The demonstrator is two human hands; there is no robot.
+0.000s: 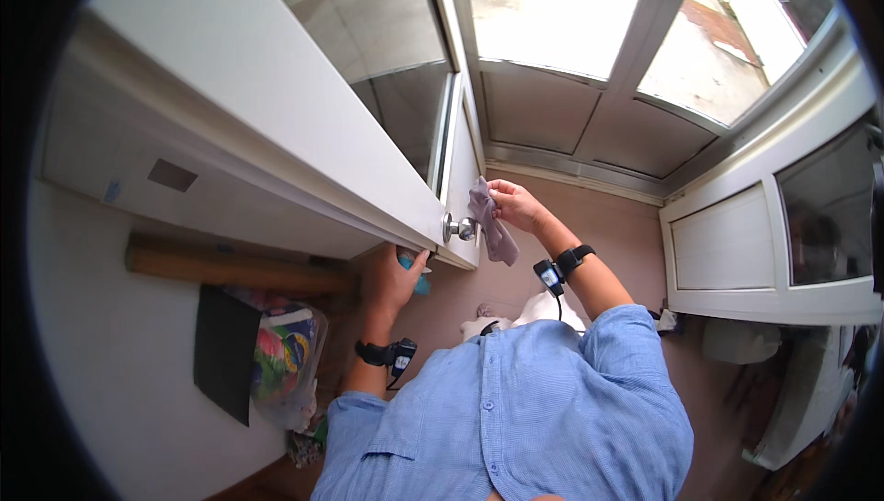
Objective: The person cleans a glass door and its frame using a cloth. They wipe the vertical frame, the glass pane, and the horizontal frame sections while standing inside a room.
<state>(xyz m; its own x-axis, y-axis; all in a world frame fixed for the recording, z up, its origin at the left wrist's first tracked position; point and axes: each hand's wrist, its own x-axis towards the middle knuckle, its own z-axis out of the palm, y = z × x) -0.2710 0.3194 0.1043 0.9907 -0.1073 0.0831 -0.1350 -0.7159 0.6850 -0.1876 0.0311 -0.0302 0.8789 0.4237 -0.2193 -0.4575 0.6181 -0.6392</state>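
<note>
My right hand [516,205] pinches a limp mauve cloth [492,225], which hangs just right of the round metal doorknob [459,227]. The knob sits near the edge of a white door [331,107] with glass panes. My left hand [395,281] is at the door's edge, lower left of the knob. A turquoise item [423,284] shows beside its thumb and fingers; its kind and how it is held are partly hidden. Both wrists wear black straps with small devices.
A second white door [725,245] with glass stands at the right, and glazed panels [539,111] lie ahead. Left, a wooden beam [235,266], a black panel [226,352] and a clear plastic bag with colourful contents [286,356] are near the wall. A white box-like object [801,397] stands lower right.
</note>
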